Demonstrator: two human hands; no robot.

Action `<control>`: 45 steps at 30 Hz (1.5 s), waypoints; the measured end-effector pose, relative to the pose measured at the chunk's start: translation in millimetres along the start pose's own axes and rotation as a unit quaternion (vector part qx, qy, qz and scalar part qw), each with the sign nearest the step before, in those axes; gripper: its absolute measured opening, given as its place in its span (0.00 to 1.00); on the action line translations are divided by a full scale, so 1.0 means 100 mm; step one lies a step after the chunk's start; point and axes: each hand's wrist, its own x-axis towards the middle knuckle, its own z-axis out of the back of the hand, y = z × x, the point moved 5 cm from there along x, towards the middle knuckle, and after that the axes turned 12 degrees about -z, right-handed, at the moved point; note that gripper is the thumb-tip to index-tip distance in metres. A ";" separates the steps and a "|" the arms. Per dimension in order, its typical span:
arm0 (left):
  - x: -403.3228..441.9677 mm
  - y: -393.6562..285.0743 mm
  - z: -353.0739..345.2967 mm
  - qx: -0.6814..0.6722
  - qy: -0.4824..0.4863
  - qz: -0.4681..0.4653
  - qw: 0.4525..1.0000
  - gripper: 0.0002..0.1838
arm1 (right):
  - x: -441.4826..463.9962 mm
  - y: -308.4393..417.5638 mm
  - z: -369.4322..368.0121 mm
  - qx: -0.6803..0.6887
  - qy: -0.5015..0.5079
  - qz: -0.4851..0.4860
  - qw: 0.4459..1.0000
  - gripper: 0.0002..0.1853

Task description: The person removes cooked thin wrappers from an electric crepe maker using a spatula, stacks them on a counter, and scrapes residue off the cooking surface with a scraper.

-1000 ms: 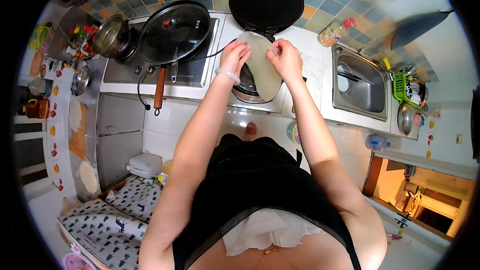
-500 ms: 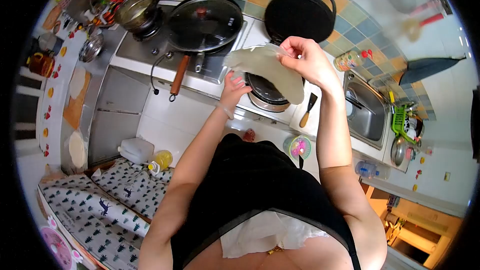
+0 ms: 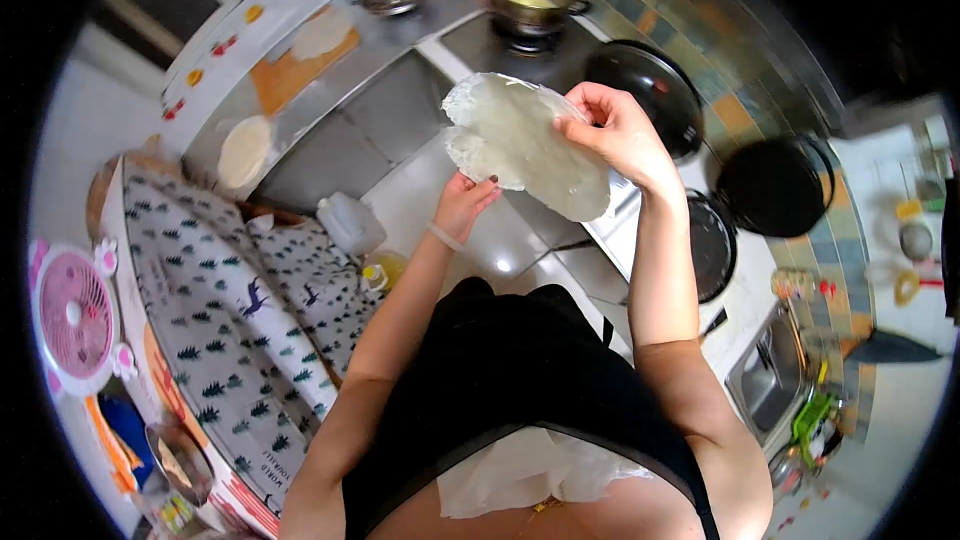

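A thin, pale, half-translucent sheet of dough (image 3: 525, 140) with ragged edges is stretched between my hands above the floor. My right hand (image 3: 622, 132) pinches its upper right edge between thumb and fingers. My left hand (image 3: 468, 204) grips its lower left edge, fingertips and thumb closed on it. To the right of the sheet, on the counter, stands a black electric griddle, its round plate (image 3: 708, 248) partly hidden by my right forearm and its lid (image 3: 775, 185) swung up behind.
A lidded frying pan (image 3: 655, 90) and a steel pot (image 3: 530, 0) stand on the stove. Pale dough rounds lie at the left: one (image 3: 320, 34) on a wooden board (image 3: 285, 75), another (image 3: 245, 152) nearer. A patterned cloth (image 3: 230, 310), pink fan (image 3: 75, 308) and sink (image 3: 772, 375) flank me.
My view has turned left, away from the griddle. The dough sheet, earlier above the griddle, is now over the floor, flatter and wider to view. Both hands still hold it.
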 end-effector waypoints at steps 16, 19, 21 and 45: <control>0.27 -0.73 2.11 -0.057 -0.222 -0.103 0.968 0.16 | 2.16 0.26 -1.91 -0.028 0.152 0.017 0.988 0.06; 0.58 -0.98 2.36 -0.042 -0.214 -0.102 0.970 0.15 | 2.56 0.42 -2.01 -0.016 0.144 0.031 0.989 0.07; 0.84 -1.12 2.50 -0.062 -0.225 -0.102 0.967 0.14 | 2.87 0.50 -2.02 -0.050 0.125 0.044 0.990 0.07; 3.24 -2.18 4.73 -0.188 -0.331 -0.053 0.923 0.15 | 5.73 1.13 -2.56 -0.142 0.063 0.064 0.986 0.07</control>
